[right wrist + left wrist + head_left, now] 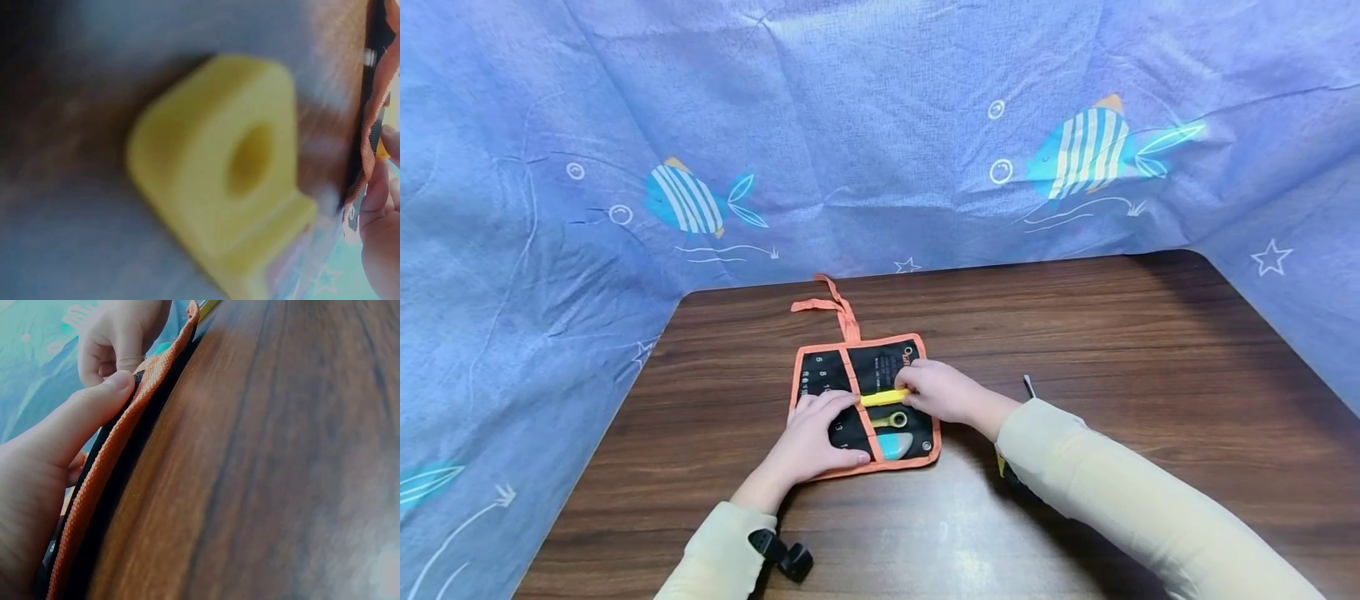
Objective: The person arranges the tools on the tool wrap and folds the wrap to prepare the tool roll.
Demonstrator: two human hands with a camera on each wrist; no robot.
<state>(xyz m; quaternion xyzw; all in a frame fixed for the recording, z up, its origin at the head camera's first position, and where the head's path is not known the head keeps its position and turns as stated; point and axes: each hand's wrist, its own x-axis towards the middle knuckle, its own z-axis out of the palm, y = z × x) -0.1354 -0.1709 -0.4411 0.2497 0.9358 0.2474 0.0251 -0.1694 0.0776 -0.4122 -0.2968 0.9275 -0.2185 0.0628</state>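
Observation:
A black tool roll with orange trim lies spread on the table, numbers printed on its pocket flap. My right hand pinches the end of a slim yellow tool, whose other end meets the pocket's orange edge. My left hand rests across the pocket flap, index finger near the yellow tool and thumb by the lower edge. In the left wrist view that thumb presses by the orange trim. Below the yellow tool, a ring-ended wrench and a turquoise-and-grey tool stick out of pockets.
Orange ties trail from the roll's far edge. A thin grey metal shaft shows beyond the right sleeve, which partly hides a yellow-and-black thing. A yellow piece with a hole looms close in the right wrist view. Fish-patterned blue cloth hangs behind the table.

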